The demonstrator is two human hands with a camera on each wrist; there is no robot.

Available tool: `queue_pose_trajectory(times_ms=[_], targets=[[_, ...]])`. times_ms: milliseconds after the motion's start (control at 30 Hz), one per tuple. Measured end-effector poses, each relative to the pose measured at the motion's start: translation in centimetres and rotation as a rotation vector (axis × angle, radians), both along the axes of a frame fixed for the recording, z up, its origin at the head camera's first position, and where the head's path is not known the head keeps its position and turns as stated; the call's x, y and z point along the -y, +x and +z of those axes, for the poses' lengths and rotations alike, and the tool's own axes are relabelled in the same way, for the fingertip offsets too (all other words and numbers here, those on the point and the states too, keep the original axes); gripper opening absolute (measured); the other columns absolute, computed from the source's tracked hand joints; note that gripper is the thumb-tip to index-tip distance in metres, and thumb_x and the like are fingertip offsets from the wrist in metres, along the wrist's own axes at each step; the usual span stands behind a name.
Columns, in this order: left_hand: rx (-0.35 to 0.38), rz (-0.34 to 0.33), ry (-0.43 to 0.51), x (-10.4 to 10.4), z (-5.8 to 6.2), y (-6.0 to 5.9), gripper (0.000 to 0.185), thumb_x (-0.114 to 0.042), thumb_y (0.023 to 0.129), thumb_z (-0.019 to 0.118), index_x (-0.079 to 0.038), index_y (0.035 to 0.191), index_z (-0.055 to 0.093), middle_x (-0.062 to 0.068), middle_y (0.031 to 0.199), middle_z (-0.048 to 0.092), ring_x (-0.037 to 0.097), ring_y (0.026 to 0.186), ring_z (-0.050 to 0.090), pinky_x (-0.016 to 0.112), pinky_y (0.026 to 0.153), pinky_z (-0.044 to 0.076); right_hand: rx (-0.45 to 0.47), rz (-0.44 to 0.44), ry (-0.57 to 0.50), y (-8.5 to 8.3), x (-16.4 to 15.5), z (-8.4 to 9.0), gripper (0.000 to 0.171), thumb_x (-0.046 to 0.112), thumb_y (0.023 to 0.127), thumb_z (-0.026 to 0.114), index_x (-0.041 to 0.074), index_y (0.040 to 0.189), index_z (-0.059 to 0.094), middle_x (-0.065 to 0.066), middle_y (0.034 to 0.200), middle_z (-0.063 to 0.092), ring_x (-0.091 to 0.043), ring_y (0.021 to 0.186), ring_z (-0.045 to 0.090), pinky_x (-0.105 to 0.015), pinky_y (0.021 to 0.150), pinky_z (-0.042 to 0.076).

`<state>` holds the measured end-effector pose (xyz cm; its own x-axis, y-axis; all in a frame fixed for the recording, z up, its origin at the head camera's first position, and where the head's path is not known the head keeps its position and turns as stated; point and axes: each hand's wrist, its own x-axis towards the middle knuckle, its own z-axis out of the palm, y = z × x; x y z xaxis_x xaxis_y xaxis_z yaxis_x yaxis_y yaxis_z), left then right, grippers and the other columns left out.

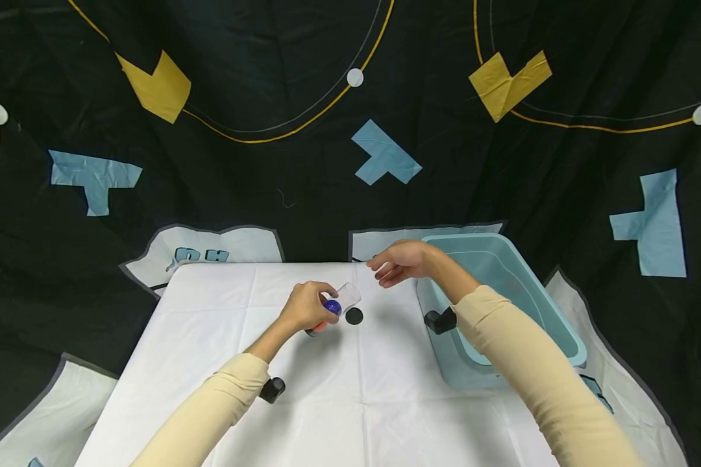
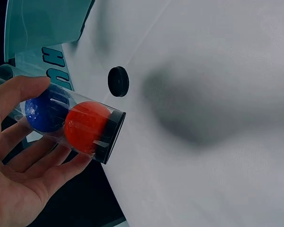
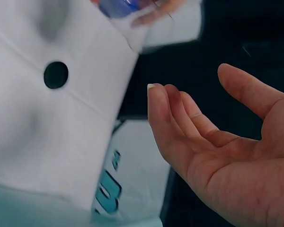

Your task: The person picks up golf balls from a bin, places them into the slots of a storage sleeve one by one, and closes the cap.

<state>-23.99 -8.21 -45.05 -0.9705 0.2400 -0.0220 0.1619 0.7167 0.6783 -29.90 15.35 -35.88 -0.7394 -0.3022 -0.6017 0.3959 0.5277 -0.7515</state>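
At the middle of the white-covered tabletop (image 1: 222, 363), the left hand (image 1: 306, 306) grips a clear plastic tube (image 2: 61, 118) with a black base cap (image 2: 110, 137), its fingers curled round the barrel. The tube lies tilted, capped end low and just above the cloth, open mouth pointing to the far right. Inside it sit a blue dimpled ball (image 2: 46, 109) and an orange ball (image 2: 86, 126), touching each other, the orange one against the base cap. A loose black round lid (image 1: 354, 316) lies flat on the tabletop just to the right of the tube, apart from it. The right hand (image 1: 398, 263) hovers beyond the tube mouth with fingers loosely spread and palm bare, holding nothing. A light blue plastic bin (image 1: 552, 311) stands at the right edge of the tabletop.

Assessment: the tube is being handled with its mouth uncapped. To do this well, the left hand should keep the capped end lower than the mouth, so the balls stay seated, and hold the barrel rather than the cap. The right hand should be brought squarely in line with the mouth. The loose lid is within easy reach of either hand.
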Motion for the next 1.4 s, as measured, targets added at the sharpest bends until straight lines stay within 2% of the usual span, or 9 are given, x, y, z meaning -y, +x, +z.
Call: queue_pose_trajectory(times_ms=[133,300,533,600,700,867,967,1133,1400], targets=[[0.002,-0.002,0.009,0.2,-0.1,0.0,0.044,-0.007,0.065,0.089,-0.008,0.107,0.076,0.01,0.087,0.077,0.019,0.074,0.07,0.029,0.063,0.058,-0.031,-0.048,-0.005,-0.5,-2.6,1.4,0.048,0.022,0.099,0.066,-0.004,0.138,0.055,-0.02,0.124,0.064,-0.024,0.091,0.067,-0.04,0.102,0.054],[-0.006,-0.006,0.009,0.3,-0.2,0.0,0.045,-0.008,0.064,0.089,-0.007,0.107,0.076,0.01,0.087,0.077,0.02,0.075,0.07,0.029,0.063,0.058,-0.041,-0.129,0.004,-1.1,-6.2,2.5,0.051,0.026,0.1,0.064,-0.006,0.138,0.052,-0.014,0.114,0.066,-0.025,0.096,0.065,-0.04,0.106,0.051],[0.0,0.0,0.006,0.5,-0.6,-0.1,0.044,-0.009,0.065,0.089,-0.009,0.107,0.077,0.01,0.086,0.077,0.019,0.076,0.069,0.029,0.064,0.057,-0.041,-0.238,-0.013,-1.3,-11.2,2.2,0.047,0.026,0.104,0.057,-0.002,0.141,0.047,-0.004,0.102,0.066,-0.02,0.093,0.065,-0.036,0.106,0.051],[0.003,0.004,0.008,0.6,-0.6,-0.1,0.044,-0.009,0.065,0.089,-0.009,0.107,0.077,0.01,0.086,0.077,0.019,0.076,0.069,0.029,0.063,0.057,-0.037,-0.259,-0.009,-1.2,-12.3,1.6,0.042,0.026,0.105,0.055,0.0,0.136,0.049,-0.002,0.098,0.064,-0.02,0.093,0.064,-0.035,0.105,0.051],[0.006,0.006,0.01,0.7,-0.7,0.0,0.043,-0.009,0.065,0.089,-0.009,0.106,0.077,0.01,0.086,0.076,0.019,0.076,0.068,0.028,0.063,0.057,-0.014,-0.289,0.011,-1.0,-13.7,0.4,0.039,0.026,0.106,0.053,0.0,0.135,0.048,-0.006,0.106,0.061,-0.021,0.096,0.063,-0.034,0.105,0.051],[0.015,0.016,0.01,0.9,-0.8,0.1,0.043,-0.009,0.065,0.09,-0.01,0.106,0.077,0.009,0.086,0.076,0.019,0.076,0.068,0.028,0.064,0.056,0.017,-0.341,0.056,-0.8,-15.6,-2.1,0.055,0.024,0.107,0.048,-0.006,0.151,0.034,-0.026,0.143,0.045,-0.027,0.107,0.059,-0.035,0.104,0.052],[0.028,0.027,0.016,1.1,-0.8,0.1,0.044,-0.009,0.065,0.09,-0.01,0.107,0.077,0.009,0.087,0.077,0.019,0.076,0.068,0.028,0.064,0.057,0.019,-0.376,0.066,-0.7,-16.0,-3.5,0.058,0.021,0.107,0.047,-0.007,0.154,0.03,-0.03,0.156,0.033,-0.033,0.117,0.055,-0.04,0.108,0.049],[0.029,0.036,0.02,1.5,-0.8,0.2,0.045,-0.009,0.064,0.09,-0.01,0.107,0.077,0.008,0.086,0.077,0.019,0.077,0.069,0.028,0.064,0.057,0.035,-0.423,0.07,-0.6,-16.4,-5.8,0.055,0.018,0.107,0.042,-0.007,0.154,0.031,-0.032,0.16,0.028,-0.042,0.134,0.046,-0.045,0.114,0.044],[0.017,0.051,0.029,2.3,-0.8,0.2,0.045,-0.009,0.063,0.091,-0.011,0.106,0.077,0.007,0.085,0.077,0.019,0.077,0.069,0.027,0.065,0.056,0.057,-0.498,0.027,-0.5,-17.5,-8.9,0.056,0.015,0.106,0.044,-0.008,0.155,0.029,-0.031,0.163,0.02,-0.043,0.138,0.04,-0.045,0.116,0.041]])
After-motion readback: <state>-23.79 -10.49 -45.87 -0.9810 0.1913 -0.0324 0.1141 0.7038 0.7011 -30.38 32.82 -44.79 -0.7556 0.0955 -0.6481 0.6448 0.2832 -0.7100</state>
